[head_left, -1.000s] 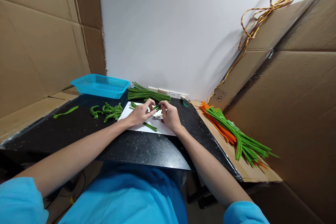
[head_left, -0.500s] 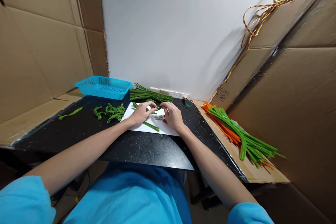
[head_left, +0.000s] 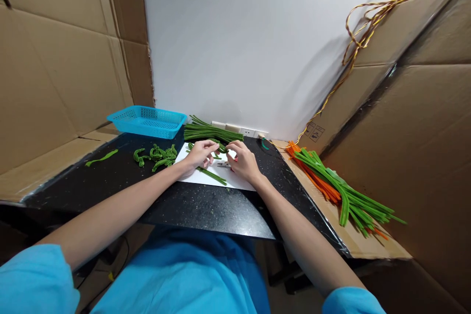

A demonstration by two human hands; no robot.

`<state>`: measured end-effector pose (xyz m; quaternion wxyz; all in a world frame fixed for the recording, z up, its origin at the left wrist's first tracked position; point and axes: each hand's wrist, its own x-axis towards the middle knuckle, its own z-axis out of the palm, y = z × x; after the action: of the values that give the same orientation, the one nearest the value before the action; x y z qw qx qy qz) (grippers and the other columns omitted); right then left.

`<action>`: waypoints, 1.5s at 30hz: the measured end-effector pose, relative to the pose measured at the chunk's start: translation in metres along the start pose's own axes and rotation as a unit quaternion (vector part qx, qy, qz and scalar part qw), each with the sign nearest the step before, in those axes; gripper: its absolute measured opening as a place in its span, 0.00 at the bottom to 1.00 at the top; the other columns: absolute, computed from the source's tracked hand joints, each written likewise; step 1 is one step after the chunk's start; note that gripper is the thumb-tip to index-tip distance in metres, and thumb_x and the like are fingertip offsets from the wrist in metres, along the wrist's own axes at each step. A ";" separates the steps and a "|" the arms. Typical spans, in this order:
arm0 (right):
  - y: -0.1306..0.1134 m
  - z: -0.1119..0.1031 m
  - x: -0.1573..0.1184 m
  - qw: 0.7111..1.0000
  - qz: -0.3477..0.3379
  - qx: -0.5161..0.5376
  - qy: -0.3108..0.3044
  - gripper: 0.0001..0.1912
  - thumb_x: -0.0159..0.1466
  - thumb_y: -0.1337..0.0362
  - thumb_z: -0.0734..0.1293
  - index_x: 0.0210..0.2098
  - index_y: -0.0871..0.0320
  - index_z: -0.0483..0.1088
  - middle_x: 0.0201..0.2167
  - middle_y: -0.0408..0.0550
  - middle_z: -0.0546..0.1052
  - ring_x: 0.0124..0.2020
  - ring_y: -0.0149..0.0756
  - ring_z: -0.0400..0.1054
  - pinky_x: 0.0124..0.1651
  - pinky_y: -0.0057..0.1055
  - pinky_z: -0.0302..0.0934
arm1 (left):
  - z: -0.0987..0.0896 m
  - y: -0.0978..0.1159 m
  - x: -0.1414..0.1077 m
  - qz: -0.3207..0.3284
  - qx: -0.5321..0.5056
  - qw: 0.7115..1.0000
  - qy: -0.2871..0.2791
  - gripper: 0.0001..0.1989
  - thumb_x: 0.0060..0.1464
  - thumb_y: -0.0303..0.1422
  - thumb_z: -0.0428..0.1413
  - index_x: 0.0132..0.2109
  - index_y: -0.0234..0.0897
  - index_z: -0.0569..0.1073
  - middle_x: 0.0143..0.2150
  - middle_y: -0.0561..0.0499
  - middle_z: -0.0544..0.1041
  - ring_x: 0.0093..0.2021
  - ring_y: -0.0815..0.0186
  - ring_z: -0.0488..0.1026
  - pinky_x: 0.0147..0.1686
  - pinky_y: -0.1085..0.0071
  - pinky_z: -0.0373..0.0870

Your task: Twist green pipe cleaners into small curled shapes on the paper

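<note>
Between my two hands is a bent dark green pipe cleaner (head_left: 222, 148), held above a white sheet (head_left: 235, 181). My left hand (head_left: 199, 154) pinches its left end with thumb and fingertips. At its right end, the fingers of my right hand (head_left: 243, 160) are closed on it. Pliers (head_left: 223, 164) with red handles lie on the sheet, partly covered by my right hand. Straight green pipe cleaner pieces (head_left: 212, 175) rest on the paper below my hands. Left of the sheet sits a cluster of curled green pipe cleaner shapes (head_left: 162, 156).
A blue plastic basket (head_left: 147, 124) stands at the back left. Behind the sheet lies a bundle of dark green pipe cleaners (head_left: 206, 132) near a power strip (head_left: 249, 133). Light green (head_left: 353, 201) and orange pipe cleaners (head_left: 316, 179) lie on cardboard at right. Cardboard walls (head_left: 66, 49) flank the black table (head_left: 206, 206).
The bent pipe cleaner now sits slightly higher and tilts down to the right. My left fingers have curled and shifted a little; the whole view has moved slightly.
</note>
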<state>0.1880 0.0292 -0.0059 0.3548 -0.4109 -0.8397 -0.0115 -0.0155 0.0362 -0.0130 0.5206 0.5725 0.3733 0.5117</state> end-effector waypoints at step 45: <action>-0.007 -0.005 -0.001 0.996 -0.081 0.037 -0.001 0.06 0.71 0.60 0.67 0.44 0.54 0.74 0.29 0.42 0.78 0.30 0.35 0.70 0.45 0.33 0.58 | 0.002 0.000 -0.002 0.011 0.056 0.994 0.094 0.09 0.57 0.34 0.65 0.36 0.32 0.77 0.22 0.55 0.70 0.15 0.76 0.61 0.12 0.78 0.53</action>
<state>0.1860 0.0224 -0.0010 0.3668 -0.3287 -0.8702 -0.0090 -0.0137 0.0342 -0.0129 0.4447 0.5540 0.4423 0.5474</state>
